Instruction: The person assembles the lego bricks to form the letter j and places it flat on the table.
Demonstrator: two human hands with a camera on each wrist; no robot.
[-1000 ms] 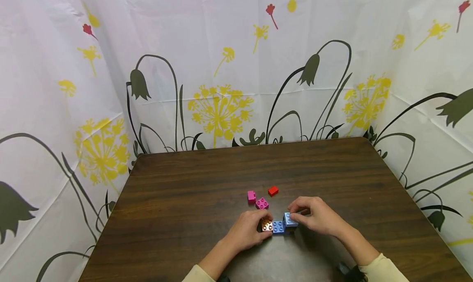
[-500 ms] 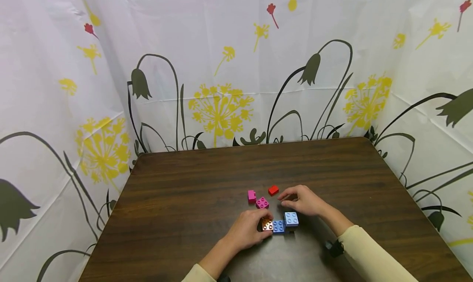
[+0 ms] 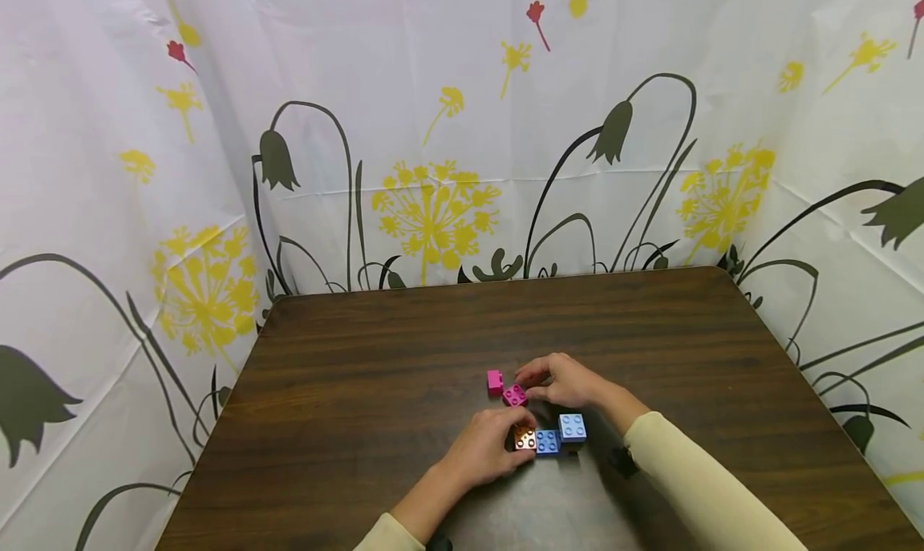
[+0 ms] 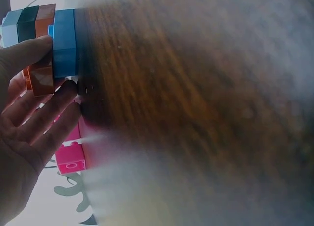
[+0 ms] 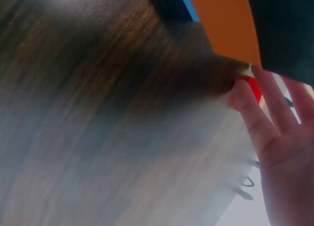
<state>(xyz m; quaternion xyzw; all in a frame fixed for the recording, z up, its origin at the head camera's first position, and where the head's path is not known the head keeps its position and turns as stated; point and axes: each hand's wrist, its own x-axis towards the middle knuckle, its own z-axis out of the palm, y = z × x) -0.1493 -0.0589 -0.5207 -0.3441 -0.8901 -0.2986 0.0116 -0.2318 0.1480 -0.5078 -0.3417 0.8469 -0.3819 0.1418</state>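
Note:
My left hand (image 3: 485, 448) pinches an orange toy building brick (image 4: 42, 79) between thumb and fingers. That brick sits on one end of a blue brick (image 4: 65, 44) lying on the table. At the blue brick's other end, orange, dark green (image 4: 28, 24) and light blue bricks (image 3: 573, 427) are stacked. My right hand (image 3: 569, 381) is beyond this stack, its fingers extended and apart. Past its fingertips in the right wrist view, part of a red brick (image 5: 255, 88) shows; the head view hides it behind the hand.
Two pink bricks, one on its side (image 3: 494, 382) and one studs up (image 3: 515, 395), lie just left of my right fingertips. The dark wooden table (image 3: 375, 358) reaches back to a flower-patterned curtain (image 3: 447, 118).
My right hand has let go of the light blue brick on the stack and moved forward and left, over the red brick's spot. The left hand keeps its hold on the orange brick.

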